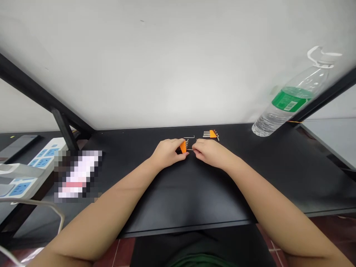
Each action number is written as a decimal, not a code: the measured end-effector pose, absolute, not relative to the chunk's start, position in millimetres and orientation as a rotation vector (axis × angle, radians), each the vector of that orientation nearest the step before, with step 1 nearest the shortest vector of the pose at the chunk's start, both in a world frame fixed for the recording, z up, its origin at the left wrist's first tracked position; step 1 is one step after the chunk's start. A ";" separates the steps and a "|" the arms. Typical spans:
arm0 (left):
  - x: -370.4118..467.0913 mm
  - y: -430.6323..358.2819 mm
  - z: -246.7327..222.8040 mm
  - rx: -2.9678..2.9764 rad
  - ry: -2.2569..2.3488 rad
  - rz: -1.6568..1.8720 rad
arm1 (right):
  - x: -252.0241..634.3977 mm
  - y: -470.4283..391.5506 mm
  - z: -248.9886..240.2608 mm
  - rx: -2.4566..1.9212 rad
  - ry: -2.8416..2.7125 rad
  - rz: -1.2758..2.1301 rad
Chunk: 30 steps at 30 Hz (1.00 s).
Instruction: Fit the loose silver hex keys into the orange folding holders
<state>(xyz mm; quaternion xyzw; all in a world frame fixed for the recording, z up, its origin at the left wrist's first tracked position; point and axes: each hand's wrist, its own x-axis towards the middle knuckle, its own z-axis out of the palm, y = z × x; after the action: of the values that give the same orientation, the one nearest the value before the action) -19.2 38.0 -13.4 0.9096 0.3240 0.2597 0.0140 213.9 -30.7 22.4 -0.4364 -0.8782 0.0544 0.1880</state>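
Between the thumb and fingers of my left hand (168, 152) is an orange hex key holder (183, 147) with several bent metal keys sticking out on its right side. My right hand (207, 151) pinches a thin metal hex key (190, 149), whose shaft reaches left to the holder; whether it sits in a slot I cannot tell. Just behind my hands a loose L-shaped hex key (189, 137) lies on the black table (189, 193). Behind my right hand rests a second orange holder (213, 134) filled with several hex keys.
A large water bottle (289, 100) with a green label stands at the back right near the pale wall (178, 66). At left are a blurred-out bright item (79, 174), white power strips (46, 159), a pale cable (55, 209) and a black frame post (65, 128).
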 end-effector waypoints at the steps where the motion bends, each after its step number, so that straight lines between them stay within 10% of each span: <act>1: -19.3 37.8 -13.2 2.833 1.007 0.804 | 214.7 -30.7 22.4 -1.218 -2.463 0.168; 30: -18.1 34.9 -13.2 2.858 0.930 0.783 | 207.2 -32.6 18.9 -1.179 -2.417 0.185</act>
<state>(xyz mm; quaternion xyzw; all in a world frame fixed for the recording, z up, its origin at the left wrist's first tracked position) -18.1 34.9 -13.2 0.9200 0.2994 0.2522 0.0179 207.2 -32.6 18.9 -0.4265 -0.8745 0.0669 0.2211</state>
